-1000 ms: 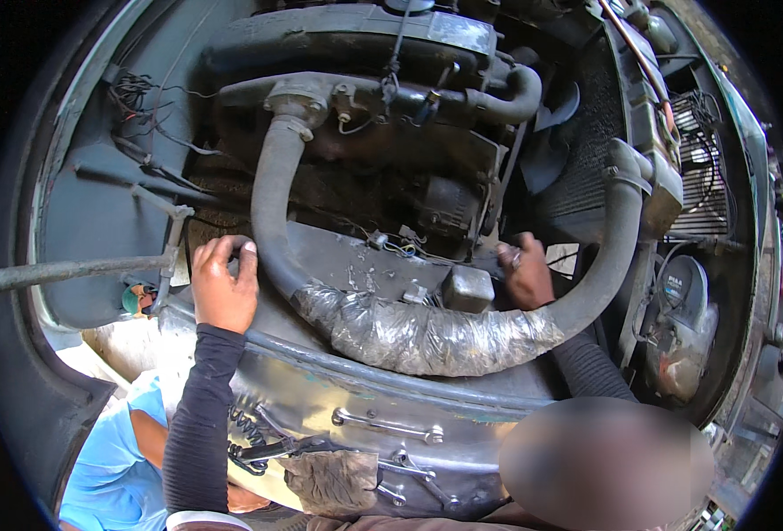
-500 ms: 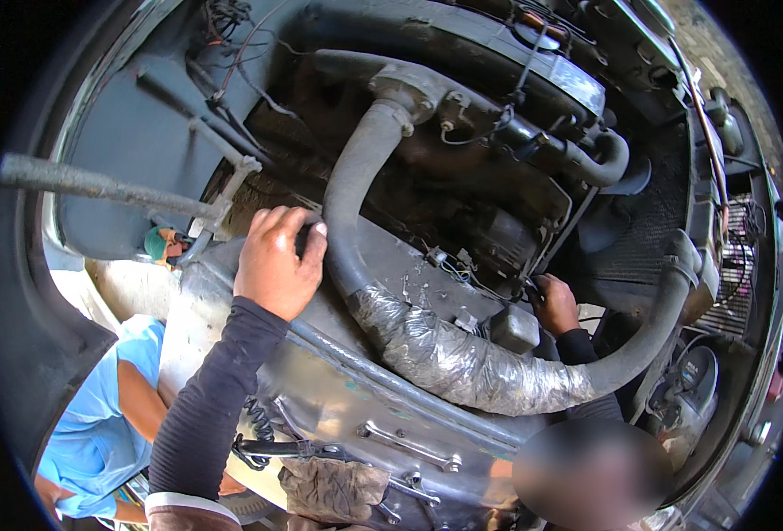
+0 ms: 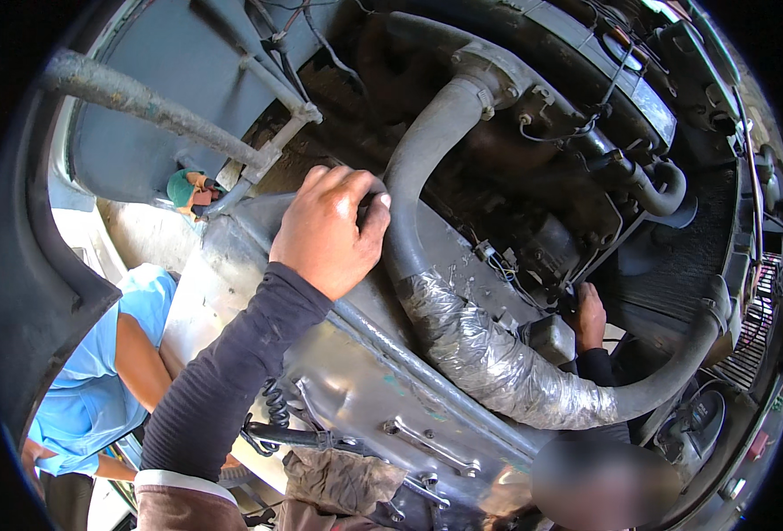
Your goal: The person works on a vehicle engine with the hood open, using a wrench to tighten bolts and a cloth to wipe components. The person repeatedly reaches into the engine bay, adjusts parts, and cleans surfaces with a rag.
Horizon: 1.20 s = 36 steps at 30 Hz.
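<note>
My left hand (image 3: 334,232), in a dark sleeve, rests beside a thick grey hose (image 3: 413,177), its fingers curled. Thumb and index lie close against the hose; the other fingertips are hidden. Silver tape (image 3: 497,363) wraps the hose's lower stretch. Beyond that stretch, my right hand (image 3: 590,317) reaches down into the engine bay, its forearm partly hidden under the hose. Its fingers close at a small dark part (image 3: 568,301) that I cannot make out. Beside that wrist sits a grey box-shaped cover (image 3: 551,339). Thin wires (image 3: 508,270) run close by.
Several wrenches (image 3: 431,445) lie on the metal fender, near a brown cloth (image 3: 343,480) and a coiled black cord (image 3: 276,404). A rusty bar (image 3: 152,106) crosses the upper left. A person in a light blue shirt (image 3: 99,376) is at lower left. The radiator (image 3: 692,243) stands at right.
The view has shifted, so the engine bay appears farther right. My left hand stays beside the hose with fingers curled. My right hand remains down in the bay, its wrist now turned more upright.
</note>
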Motion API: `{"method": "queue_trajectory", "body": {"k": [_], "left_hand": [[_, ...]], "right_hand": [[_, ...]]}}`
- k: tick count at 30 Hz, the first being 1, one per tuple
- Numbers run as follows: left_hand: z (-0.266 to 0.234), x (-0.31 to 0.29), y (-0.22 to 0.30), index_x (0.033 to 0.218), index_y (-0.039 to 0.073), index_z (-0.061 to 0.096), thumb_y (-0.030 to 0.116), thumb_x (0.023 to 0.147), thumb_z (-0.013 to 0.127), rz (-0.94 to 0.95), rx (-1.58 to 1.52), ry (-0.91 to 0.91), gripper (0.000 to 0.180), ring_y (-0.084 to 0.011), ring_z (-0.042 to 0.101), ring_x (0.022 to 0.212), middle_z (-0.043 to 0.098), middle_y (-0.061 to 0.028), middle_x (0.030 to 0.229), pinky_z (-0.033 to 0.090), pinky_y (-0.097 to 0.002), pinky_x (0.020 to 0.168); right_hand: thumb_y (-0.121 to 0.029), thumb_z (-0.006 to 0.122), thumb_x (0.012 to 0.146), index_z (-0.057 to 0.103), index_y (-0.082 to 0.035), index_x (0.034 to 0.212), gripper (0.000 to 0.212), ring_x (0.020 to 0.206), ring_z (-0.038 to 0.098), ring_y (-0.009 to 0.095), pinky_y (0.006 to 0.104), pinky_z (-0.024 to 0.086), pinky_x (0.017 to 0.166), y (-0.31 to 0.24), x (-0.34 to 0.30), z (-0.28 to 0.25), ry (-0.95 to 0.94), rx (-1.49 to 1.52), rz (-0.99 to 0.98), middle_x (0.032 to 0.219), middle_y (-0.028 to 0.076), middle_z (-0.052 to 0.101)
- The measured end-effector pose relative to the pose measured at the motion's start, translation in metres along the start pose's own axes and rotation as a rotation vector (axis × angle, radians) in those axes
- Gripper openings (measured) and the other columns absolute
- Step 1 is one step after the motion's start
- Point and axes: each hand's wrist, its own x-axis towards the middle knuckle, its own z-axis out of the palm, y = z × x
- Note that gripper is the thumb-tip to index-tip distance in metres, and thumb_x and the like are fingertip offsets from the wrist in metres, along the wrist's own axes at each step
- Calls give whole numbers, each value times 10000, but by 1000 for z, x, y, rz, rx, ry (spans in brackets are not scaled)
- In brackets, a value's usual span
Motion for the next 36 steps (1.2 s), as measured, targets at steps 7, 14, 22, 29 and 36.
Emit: {"method": "queue_trajectory", "body": {"k": [7, 14, 22, 29, 36], "left_hand": [[0, -2, -3, 936, 23, 660, 153, 882, 675, 19, -7, 30, 142, -357, 583, 913, 648, -140, 908, 480, -432, 823], [0, 2, -2, 928, 9, 638, 129, 880, 660, 64, -60, 16, 131, -359, 575, 924, 638, -153, 925, 487, -443, 831], [-4, -5, -11, 911, 12, 651, 133, 875, 671, 57, -118, 28, 128, -347, 581, 879, 634, -136, 891, 473, -421, 797], [2, 1, -8, 899, 14, 657, 134, 864, 674, 84, -151, 41, 126, -355, 587, 866, 637, -138, 869, 475, -423, 790], [-1, 0, -8, 908, 13, 655, 141, 875, 667, 63, -78, 13, 133, -350, 592, 877, 644, -137, 878, 477, -415, 791]], "right_hand": [[-98, 766, 755, 590, 38, 1157, 459, 1052, 599, 470, 459, 514, 871, 26, 0, 5, -110, -5, -153, 1222, 249, 606], [-105, 805, 722, 522, 47, 1281, 645, 1154, 563, 480, 462, 515, 924, 54, -11, 40, 153, -53, -168, 1236, 299, 582], [-74, 767, 712, 574, 49, 1020, 384, 921, 586, 448, 470, 484, 795, 11, 6, 13, 91, -61, -141, 963, 242, 597], [-103, 792, 707, 591, 38, 1066, 435, 899, 588, 446, 473, 491, 769, 31, 1, 2, -61, -57, -163, 967, 220, 584], [-87, 770, 716, 573, 34, 993, 360, 899, 572, 469, 487, 480, 805, 7, 4, 14, 215, 14, -235, 934, 231, 579]]}}
